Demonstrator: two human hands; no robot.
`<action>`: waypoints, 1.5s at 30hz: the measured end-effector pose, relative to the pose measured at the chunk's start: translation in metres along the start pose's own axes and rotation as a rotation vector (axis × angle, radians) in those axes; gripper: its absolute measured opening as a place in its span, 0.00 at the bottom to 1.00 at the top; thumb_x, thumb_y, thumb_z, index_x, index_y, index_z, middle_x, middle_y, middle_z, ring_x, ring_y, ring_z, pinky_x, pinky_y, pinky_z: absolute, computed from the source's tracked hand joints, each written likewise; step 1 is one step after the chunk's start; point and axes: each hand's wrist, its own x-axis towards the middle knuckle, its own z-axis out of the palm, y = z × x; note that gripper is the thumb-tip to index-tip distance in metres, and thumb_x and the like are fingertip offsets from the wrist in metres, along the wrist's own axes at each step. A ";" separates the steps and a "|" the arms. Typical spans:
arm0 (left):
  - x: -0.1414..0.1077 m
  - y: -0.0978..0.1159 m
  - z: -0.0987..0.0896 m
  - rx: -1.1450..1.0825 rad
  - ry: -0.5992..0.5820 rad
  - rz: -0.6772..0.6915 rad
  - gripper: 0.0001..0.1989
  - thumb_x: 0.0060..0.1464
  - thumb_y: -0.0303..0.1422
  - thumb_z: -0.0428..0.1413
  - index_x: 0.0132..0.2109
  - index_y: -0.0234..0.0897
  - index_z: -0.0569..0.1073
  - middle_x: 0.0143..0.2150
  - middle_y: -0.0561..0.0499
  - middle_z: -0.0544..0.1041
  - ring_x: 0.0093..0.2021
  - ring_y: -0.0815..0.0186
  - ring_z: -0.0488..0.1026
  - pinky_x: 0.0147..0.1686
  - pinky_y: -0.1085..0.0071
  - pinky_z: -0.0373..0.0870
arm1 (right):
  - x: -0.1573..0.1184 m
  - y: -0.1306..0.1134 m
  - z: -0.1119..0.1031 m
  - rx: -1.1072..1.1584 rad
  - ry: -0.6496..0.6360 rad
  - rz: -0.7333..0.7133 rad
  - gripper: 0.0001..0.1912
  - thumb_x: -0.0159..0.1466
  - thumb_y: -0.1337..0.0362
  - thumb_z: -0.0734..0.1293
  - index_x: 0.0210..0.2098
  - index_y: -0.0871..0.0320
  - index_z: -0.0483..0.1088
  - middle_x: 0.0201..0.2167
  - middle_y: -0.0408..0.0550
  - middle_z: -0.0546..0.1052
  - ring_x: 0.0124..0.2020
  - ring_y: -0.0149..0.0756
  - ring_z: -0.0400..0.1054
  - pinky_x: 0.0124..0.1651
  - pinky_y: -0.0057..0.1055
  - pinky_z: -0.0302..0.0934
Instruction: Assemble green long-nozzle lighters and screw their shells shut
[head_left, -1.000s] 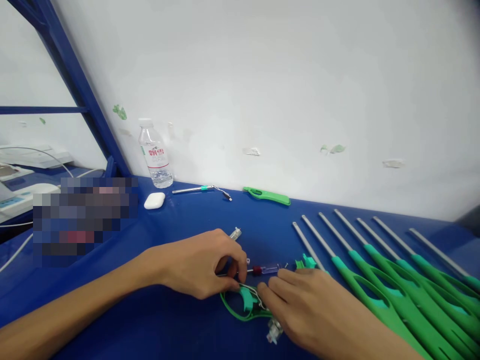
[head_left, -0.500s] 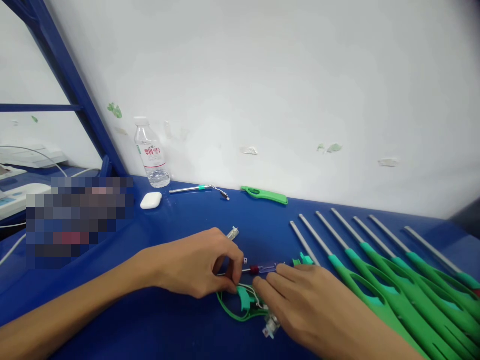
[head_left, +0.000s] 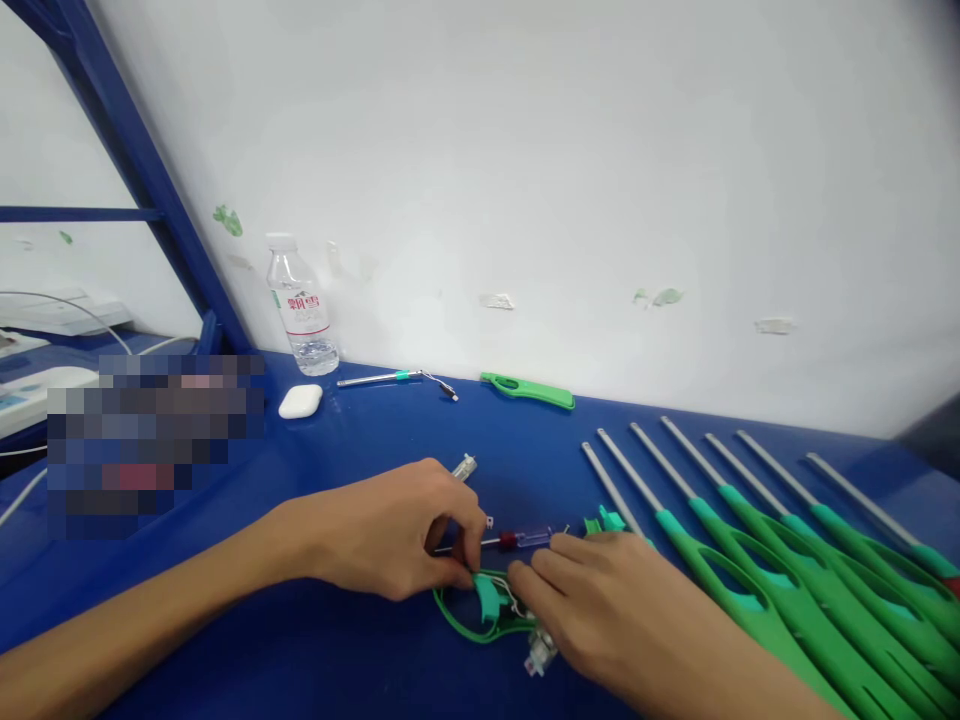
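Note:
An opened green lighter handle [head_left: 480,636] lies on the blue table, its inner parts exposed. It holds a teal trigger [head_left: 489,598], thin white wires and a clear part with a metal end [head_left: 540,652]. My left hand [head_left: 420,530] pinches at the teal trigger with thumb and forefinger together. My right hand [head_left: 607,600] curls over the handle's right end and hides much of it. Just behind both hands lies a screwdriver [head_left: 529,538] with a clear purple handle and red collar. Small green and teal pieces [head_left: 609,519] lie beyond my right fingers.
Several green long-neck lighters [head_left: 795,560] are lined up at the right. Along the wall are a water bottle [head_left: 304,310], a white case [head_left: 300,401], a metal lighter tube [head_left: 379,379] with wire, and a green handle shell [head_left: 536,391]. Another clear part [head_left: 465,467] lies behind my left hand.
Almost nothing has moved. Both hands keep their places at the opened lighter handle, with only a slight shift of the right fingers and the camera view.

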 end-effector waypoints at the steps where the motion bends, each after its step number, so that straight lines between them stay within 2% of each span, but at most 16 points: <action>1: 0.000 -0.001 0.000 -0.001 0.001 0.005 0.04 0.59 0.27 0.69 0.35 0.39 0.83 0.31 0.55 0.80 0.31 0.69 0.74 0.35 0.74 0.70 | 0.000 -0.001 0.000 -0.009 0.010 0.005 0.13 0.59 0.80 0.67 0.33 0.54 0.66 0.23 0.39 0.74 0.22 0.36 0.69 0.23 0.38 0.45; 11: -0.001 0.000 0.000 -0.027 0.012 -0.022 0.05 0.57 0.26 0.69 0.35 0.39 0.83 0.31 0.55 0.80 0.30 0.70 0.73 0.33 0.74 0.69 | 0.002 -0.004 -0.002 -0.029 0.049 0.006 0.13 0.56 0.79 0.67 0.34 0.55 0.68 0.22 0.39 0.73 0.22 0.36 0.68 0.23 0.38 0.47; 19: -0.001 0.000 -0.002 -0.038 -0.003 -0.101 0.04 0.58 0.32 0.71 0.39 0.40 0.84 0.31 0.54 0.81 0.30 0.68 0.74 0.31 0.75 0.68 | 0.002 -0.002 -0.004 -0.028 0.018 0.030 0.13 0.65 0.78 0.64 0.36 0.53 0.64 0.24 0.39 0.73 0.23 0.36 0.68 0.26 0.38 0.46; 23: -0.001 0.000 -0.002 -0.038 0.003 -0.119 0.03 0.58 0.32 0.71 0.39 0.41 0.85 0.31 0.54 0.81 0.30 0.68 0.73 0.31 0.75 0.68 | 0.004 -0.002 -0.004 -0.018 0.050 0.062 0.14 0.65 0.80 0.64 0.36 0.53 0.65 0.24 0.37 0.72 0.23 0.36 0.68 0.26 0.39 0.47; 31: 0.001 -0.001 -0.001 -0.039 -0.013 -0.050 0.05 0.58 0.26 0.71 0.36 0.41 0.85 0.33 0.55 0.83 0.32 0.70 0.74 0.34 0.74 0.68 | 0.007 -0.002 -0.006 0.012 0.096 0.099 0.17 0.65 0.84 0.61 0.34 0.54 0.68 0.23 0.38 0.72 0.22 0.37 0.66 0.25 0.39 0.48; 45: 0.002 -0.002 -0.001 -0.025 -0.020 0.027 0.08 0.59 0.24 0.71 0.34 0.37 0.82 0.31 0.57 0.77 0.31 0.72 0.71 0.33 0.75 0.66 | 0.010 -0.004 -0.005 0.042 0.097 0.146 0.18 0.69 0.83 0.60 0.34 0.53 0.67 0.24 0.38 0.71 0.22 0.36 0.64 0.26 0.39 0.47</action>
